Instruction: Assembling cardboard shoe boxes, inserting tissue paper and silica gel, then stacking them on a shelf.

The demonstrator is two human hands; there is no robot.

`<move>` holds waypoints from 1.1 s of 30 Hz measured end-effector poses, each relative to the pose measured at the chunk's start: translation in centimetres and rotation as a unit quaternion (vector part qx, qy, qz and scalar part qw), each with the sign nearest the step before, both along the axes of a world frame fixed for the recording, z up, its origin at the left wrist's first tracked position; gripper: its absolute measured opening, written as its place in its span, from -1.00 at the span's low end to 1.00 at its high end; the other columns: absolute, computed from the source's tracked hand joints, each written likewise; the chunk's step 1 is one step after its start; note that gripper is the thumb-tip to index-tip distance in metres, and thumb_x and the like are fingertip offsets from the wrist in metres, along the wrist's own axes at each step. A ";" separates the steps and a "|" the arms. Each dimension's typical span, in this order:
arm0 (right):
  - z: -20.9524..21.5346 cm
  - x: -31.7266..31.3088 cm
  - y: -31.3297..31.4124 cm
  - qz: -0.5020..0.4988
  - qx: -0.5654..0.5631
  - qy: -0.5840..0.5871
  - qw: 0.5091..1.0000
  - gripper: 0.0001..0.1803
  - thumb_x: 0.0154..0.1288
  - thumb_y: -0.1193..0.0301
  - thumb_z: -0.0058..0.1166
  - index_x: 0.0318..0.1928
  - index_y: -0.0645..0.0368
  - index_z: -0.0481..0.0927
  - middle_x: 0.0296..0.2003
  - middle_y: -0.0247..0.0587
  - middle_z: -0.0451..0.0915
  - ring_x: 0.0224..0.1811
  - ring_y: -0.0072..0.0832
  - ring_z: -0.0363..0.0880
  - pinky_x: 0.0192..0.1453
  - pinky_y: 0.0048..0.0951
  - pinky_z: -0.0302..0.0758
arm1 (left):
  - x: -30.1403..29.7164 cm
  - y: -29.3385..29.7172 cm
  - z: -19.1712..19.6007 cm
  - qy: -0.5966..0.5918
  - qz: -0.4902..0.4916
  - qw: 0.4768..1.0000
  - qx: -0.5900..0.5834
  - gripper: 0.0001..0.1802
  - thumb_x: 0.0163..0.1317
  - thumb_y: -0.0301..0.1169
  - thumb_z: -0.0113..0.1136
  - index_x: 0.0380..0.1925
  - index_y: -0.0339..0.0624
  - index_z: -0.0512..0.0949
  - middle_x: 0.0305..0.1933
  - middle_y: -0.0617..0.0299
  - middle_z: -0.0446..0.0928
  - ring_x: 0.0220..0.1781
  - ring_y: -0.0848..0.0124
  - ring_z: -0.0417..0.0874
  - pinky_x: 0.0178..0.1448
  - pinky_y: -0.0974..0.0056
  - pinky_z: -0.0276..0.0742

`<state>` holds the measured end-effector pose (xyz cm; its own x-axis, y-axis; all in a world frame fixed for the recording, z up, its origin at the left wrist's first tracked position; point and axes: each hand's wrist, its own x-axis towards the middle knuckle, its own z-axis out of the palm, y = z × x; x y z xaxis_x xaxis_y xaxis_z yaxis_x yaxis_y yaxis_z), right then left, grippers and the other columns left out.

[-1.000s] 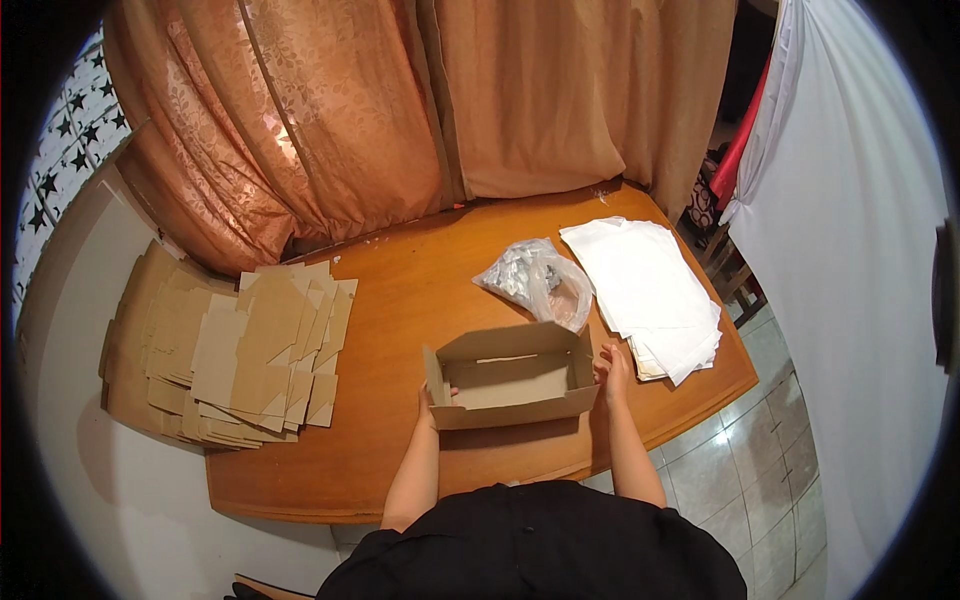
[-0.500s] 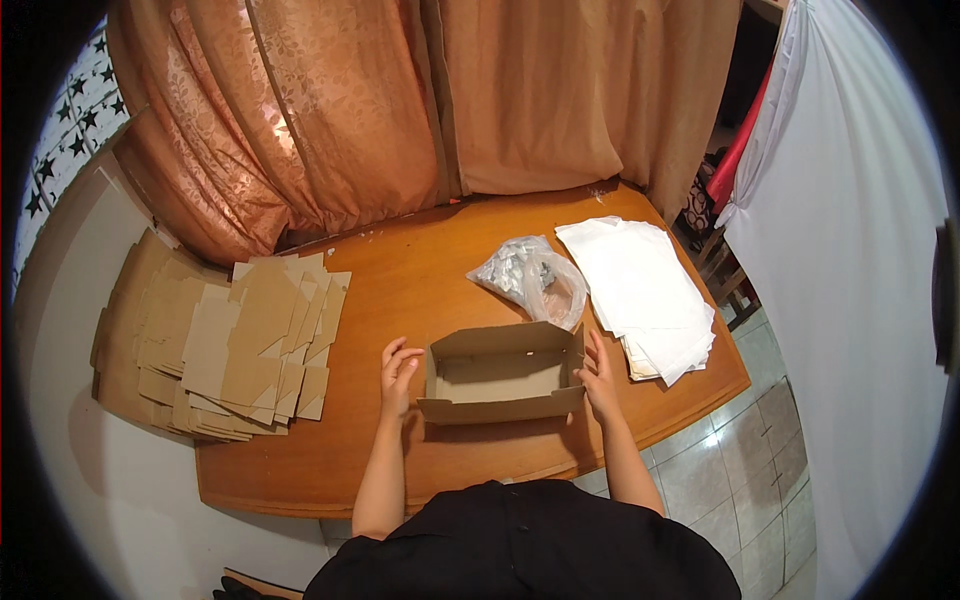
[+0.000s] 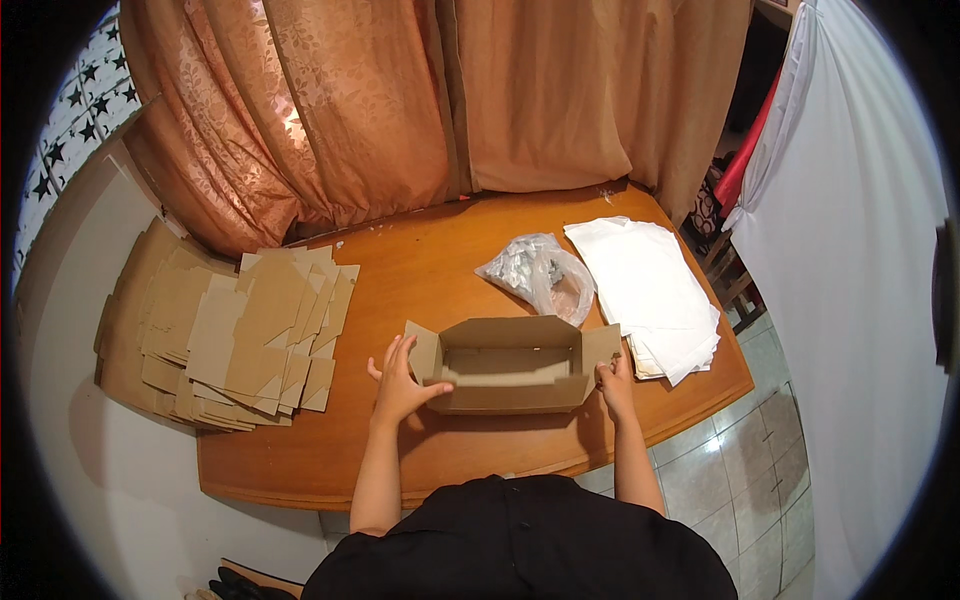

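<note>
Wooden table [image 3: 420,265] spreads beneath the cardboard box [image 3: 508,402], near its front edge; the end flaps [image 3: 602,342] have swung outward within half a second, leaving both ends unfolded. The left hand [image 3: 397,392] curves loosely around one, thumb and fingers apart; the right hand [image 3: 617,388] pinches the other.

box [image 3: 510,400]: matt cardboard | table [image 3: 415,265]: glossy wood | bag [image 3: 522,268]: crinkled translucent plastic | sheets [image 3: 650,280]: matt paper
</note>
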<state>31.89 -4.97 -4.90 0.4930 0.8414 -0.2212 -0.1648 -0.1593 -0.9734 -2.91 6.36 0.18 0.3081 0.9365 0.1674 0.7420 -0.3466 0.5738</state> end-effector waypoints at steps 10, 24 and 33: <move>-0.9 -0.8 0.9 -0.001 0.070 -0.085 0.994 -0.45 0.33 0.54 -0.18 0.33 0.13 0.11 0.11 -0.20 0.38 0.07 -0.44 0.40 0.07 -0.41 0.39 | 3.5 -0.3 -6.3 -0.164 -0.040 0.965 0.202 -0.42 0.04 -0.60 0.18 0.12 -0.12 0.31 -0.04 0.03 0.53 0.05 0.11 0.53 0.20 0.05 0.32; 1.0 -2.9 1.5 0.076 0.111 -0.078 0.988 -0.45 0.29 0.53 -0.12 0.31 0.11 0.23 0.11 -0.18 0.38 -0.05 -0.53 0.44 -0.01 -0.56 0.39 | 3.2 -1.4 -4.1 0.065 -0.124 0.988 0.071 -0.63 0.21 -0.10 0.03 -0.09 -0.02 0.56 0.14 0.22 0.42 0.30 0.28 0.29 0.33 -0.37 -0.19; -1.4 -2.9 1.9 0.063 0.078 -0.273 0.957 -0.60 0.17 0.33 0.13 0.04 0.11 0.54 0.00 -0.03 0.38 0.11 -0.24 0.32 0.20 -0.34 0.27 | 3.5 -1.4 -4.0 0.028 -0.120 0.992 0.030 -0.66 0.21 -0.10 0.01 -0.14 -0.02 0.54 0.08 0.16 0.37 0.24 0.20 0.29 0.32 -0.41 -0.34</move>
<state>29.03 -3.03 -6.33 0.3922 0.9034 0.1733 0.3867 0.0090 -0.9222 0.56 4.93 -3.81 0.5319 0.8235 0.1974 0.6642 -0.5503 0.5060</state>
